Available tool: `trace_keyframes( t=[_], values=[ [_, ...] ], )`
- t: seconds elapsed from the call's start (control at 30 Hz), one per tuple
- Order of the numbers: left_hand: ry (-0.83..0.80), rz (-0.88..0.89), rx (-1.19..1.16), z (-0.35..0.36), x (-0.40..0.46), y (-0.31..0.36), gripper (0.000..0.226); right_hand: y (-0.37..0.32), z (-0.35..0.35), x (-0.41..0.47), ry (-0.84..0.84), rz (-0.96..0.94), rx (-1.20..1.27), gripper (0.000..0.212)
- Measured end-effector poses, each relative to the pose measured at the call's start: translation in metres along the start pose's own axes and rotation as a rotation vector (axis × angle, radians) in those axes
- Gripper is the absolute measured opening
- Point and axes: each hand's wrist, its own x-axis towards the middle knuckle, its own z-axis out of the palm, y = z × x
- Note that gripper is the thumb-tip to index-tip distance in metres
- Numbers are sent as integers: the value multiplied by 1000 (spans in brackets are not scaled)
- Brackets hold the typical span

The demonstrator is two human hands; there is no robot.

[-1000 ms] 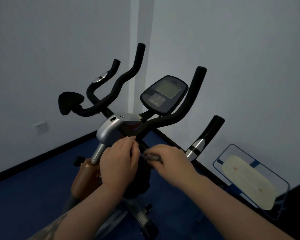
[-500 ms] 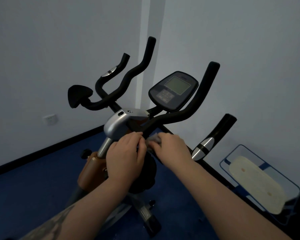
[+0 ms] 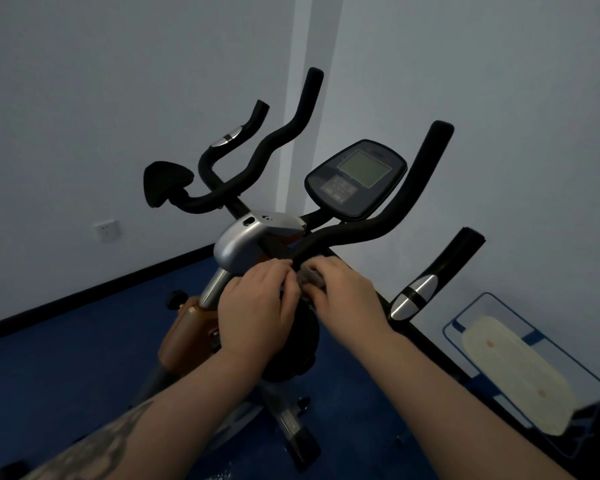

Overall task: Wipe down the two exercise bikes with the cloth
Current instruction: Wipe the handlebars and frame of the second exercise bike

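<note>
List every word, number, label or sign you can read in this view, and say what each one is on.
No text here can be read.
Console: the grey screen shows no digits; the button panel below it has marks too blurred to read.
Silver handlebar clamp cover: a small mark near its top, too small to make out.
Wall socket: no legible marking.
Pale pad in the blue-edged frame: two faint orange spots, not lettering.

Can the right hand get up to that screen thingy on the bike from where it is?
Probably yes. The right hand holds the cloth low on the handlebar, and the screen sits just above with only that bar between them to go around.
</note>
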Motion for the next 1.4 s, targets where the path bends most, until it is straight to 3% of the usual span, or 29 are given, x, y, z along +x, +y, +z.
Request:
trace_keyframes(
  t=[0.13, 0.33, 0.6, 0.77, 0.97, 1.2, 1.33, 1.4],
  values=[
    [-17, 1, -16, -1, 0, -1, 32, 20, -18, -26, -80, -114, 7, 27],
    [-29, -11, -12, -3, 0, 1, 36, 9, -8, 4, -20, 27, 70, 21],
    [-12, -8, -22, -1, 0, 0, 33, 28, -15, -13, -49, 17, -7, 22],
    [-13, -13, -1, -1, -1, 0, 31, 3, -3, 9, -3, 16, 89, 17],
    [-25, -8, -15, 2, -1, -3, 32, 30, -23, -18, -144, -3, 5, 22],
    [-25, -4, 9, 1, -1, -2, 34, 2, -1, 13, -12, 38, 73, 22],
    [-7, 8, -3, 2, -2, -3, 32, 22, -23, -2, -153, 18, -76, 22],
    [8, 5, -4, 1, 0, -4, 32, 22, -33, 5, -230, 63, -32, 19]
  ],
)
